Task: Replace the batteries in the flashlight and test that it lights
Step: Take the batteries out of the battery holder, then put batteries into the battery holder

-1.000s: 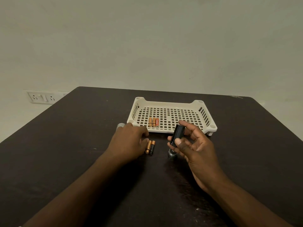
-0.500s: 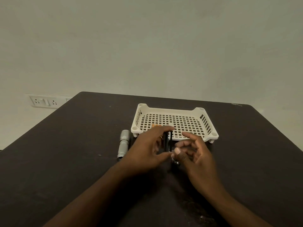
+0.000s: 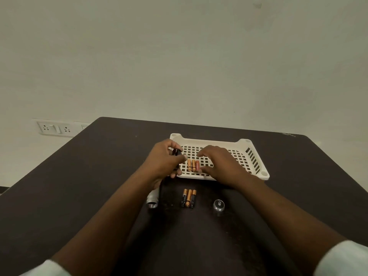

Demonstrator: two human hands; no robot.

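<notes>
No legible text, labels or numbers anywhere.

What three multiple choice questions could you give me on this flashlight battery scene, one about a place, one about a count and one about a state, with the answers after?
1. Where does the round silver end cap lie?
A. in the basket
B. on the table, right of the loose batteries
C. in the right hand

2. How many batteries lie in the white basket?
A. three
B. one
C. five

3. What is the left hand doing?
A. resting flat and empty
B. pressing a wall switch
C. gripping a dark cylindrical part

Answers:
1 B, the cap sits on the dark table, apart from the three loose batteries to its left.
2 A, three batteries in the basket lie side by side near its front edge.
3 C, the fingers close around the dark cylindrical part, while the right hand reaches open over the basket.
</notes>
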